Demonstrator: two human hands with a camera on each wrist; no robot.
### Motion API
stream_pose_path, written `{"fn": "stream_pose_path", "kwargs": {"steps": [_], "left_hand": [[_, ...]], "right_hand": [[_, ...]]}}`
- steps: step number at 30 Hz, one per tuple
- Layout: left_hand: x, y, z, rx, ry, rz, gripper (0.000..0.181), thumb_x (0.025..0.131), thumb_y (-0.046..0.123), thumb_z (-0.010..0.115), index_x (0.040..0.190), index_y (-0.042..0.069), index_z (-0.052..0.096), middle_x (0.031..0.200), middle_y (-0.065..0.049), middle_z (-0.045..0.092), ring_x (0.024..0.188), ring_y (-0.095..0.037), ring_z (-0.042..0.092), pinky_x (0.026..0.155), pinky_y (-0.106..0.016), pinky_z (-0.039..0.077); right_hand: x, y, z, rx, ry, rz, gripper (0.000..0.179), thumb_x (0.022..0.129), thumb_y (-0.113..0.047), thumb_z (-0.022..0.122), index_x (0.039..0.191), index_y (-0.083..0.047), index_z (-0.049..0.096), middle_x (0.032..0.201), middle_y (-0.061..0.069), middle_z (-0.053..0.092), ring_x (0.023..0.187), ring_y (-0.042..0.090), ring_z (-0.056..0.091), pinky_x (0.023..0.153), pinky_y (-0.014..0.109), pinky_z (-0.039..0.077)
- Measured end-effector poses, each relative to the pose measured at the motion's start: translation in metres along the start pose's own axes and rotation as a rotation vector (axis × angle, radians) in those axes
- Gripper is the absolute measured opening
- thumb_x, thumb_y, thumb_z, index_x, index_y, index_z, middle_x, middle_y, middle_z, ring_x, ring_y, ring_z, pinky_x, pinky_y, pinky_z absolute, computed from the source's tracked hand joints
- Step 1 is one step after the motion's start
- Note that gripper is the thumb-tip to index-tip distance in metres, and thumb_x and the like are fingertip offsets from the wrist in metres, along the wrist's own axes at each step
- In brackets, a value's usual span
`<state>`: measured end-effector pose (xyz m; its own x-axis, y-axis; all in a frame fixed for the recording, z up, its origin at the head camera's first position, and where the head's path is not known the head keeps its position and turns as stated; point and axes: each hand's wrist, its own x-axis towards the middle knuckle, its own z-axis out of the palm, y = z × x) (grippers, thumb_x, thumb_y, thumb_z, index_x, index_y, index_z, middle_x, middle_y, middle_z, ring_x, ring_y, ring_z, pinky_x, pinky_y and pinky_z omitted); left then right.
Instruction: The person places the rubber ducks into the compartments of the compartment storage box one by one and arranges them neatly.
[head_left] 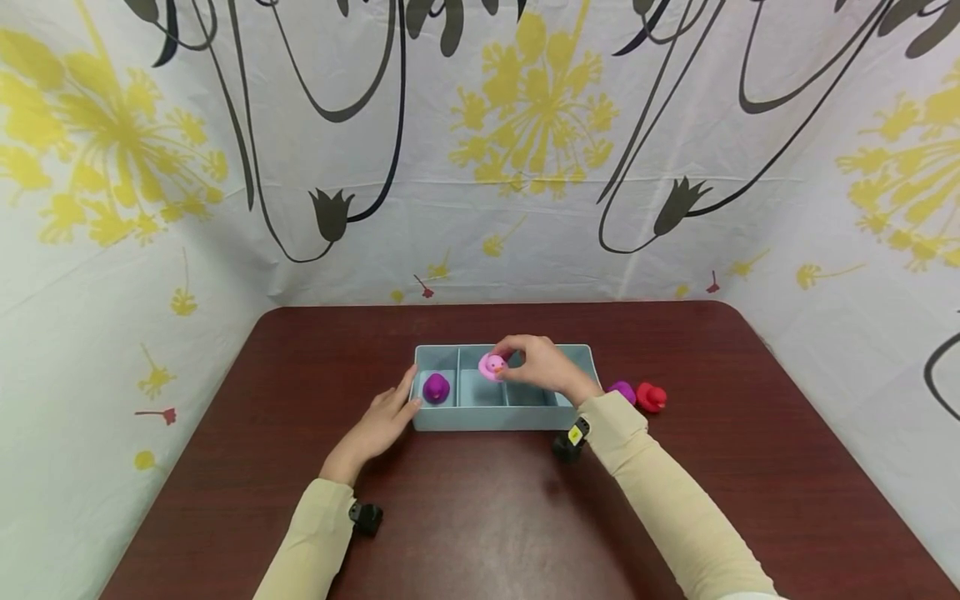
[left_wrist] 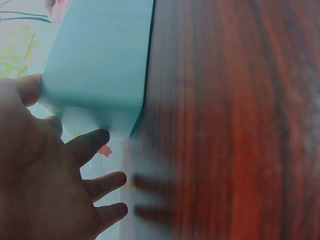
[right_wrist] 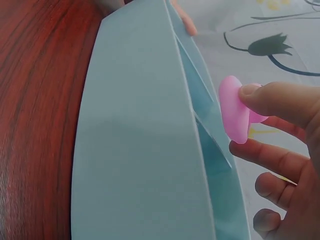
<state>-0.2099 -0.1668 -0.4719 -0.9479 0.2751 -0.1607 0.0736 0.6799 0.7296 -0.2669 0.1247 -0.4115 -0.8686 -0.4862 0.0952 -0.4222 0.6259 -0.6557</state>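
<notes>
A pale blue divided box [head_left: 480,419] stands on the table, long side toward me. In the head view my right hand [head_left: 543,365] pinches a pink rubber duck [head_left: 491,365] over the second compartment from the left. The right wrist view shows the duck [right_wrist: 234,110] between thumb and fingertips, above the box's rim. A purple rubber duck [head_left: 436,388] sits in the leftmost compartment. My left hand [head_left: 384,423] touches the box's left end with fairly straight, spread fingers. Its thumb and index finger lie at the box's corner in the left wrist view, the other fingers apart from it.
Right of the box, a red rubber duck [head_left: 651,397] and a second purple one [head_left: 622,392] sit on the dark wooden table [head_left: 480,517], the purple one partly hidden by my sleeve. Behind the table hangs a patterned white cloth [head_left: 465,150]. Both wrists wear small black cameras.
</notes>
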Motion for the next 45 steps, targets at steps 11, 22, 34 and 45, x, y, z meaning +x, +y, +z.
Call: {"fn": "stream_pose_path", "kwargs": {"steps": [11, 22, 34, 45], "left_hand": [[-0.001, -0.001, -0.001, -0.012, -0.003, 0.004, 0.060, 0.102, 0.045, 0.034, 0.153, 0.038, 0.003, 0.159, -0.003, 0.021, 0.145, -0.039, 0.010, 0.106, -0.071, 0.017], [-0.001, 0.001, 0.000, -0.013, -0.008, -0.005, 0.060, 0.102, 0.045, 0.034, 0.153, 0.038, 0.003, 0.159, -0.003, 0.021, 0.146, -0.038, 0.010, 0.107, -0.070, 0.017], [0.000, -0.001, -0.001, -0.013, -0.004, -0.015, 0.060, 0.102, 0.044, 0.034, 0.153, 0.041, 0.002, 0.160, -0.004, 0.020, 0.146, -0.038, 0.009, 0.106, -0.072, 0.017], [0.000, -0.001, 0.000, -0.020, -0.005, -0.020, 0.060, 0.102, 0.044, 0.034, 0.152, 0.041, 0.002, 0.160, -0.004, 0.019, 0.146, -0.038, 0.009, 0.105, -0.072, 0.017]], "right_hand": [[0.007, -0.002, 0.023, -0.093, -0.023, -0.007, 0.028, 0.080, -0.015, 0.076, 0.107, -0.011, 0.069, 0.098, 0.001, 0.066, 0.092, 0.016, 0.060, 0.081, 0.031, 0.050], [0.012, -0.008, 0.043, -0.338, -0.005, 0.029, 0.026, 0.079, -0.024, 0.077, 0.103, -0.018, 0.071, 0.088, -0.001, 0.067, 0.079, 0.013, 0.057, 0.069, 0.030, 0.049], [0.017, -0.018, 0.052, -0.480, -0.017, 0.132, 0.027, 0.080, -0.029, 0.075, 0.104, -0.020, 0.070, 0.081, -0.001, 0.065, 0.067, 0.014, 0.052, 0.054, 0.030, 0.044], [0.018, -0.018, 0.058, -0.566, 0.027, 0.141, 0.021, 0.081, -0.028, 0.074, 0.101, -0.020, 0.071, 0.084, 0.000, 0.069, 0.076, 0.021, 0.057, 0.061, 0.040, 0.050]]}}
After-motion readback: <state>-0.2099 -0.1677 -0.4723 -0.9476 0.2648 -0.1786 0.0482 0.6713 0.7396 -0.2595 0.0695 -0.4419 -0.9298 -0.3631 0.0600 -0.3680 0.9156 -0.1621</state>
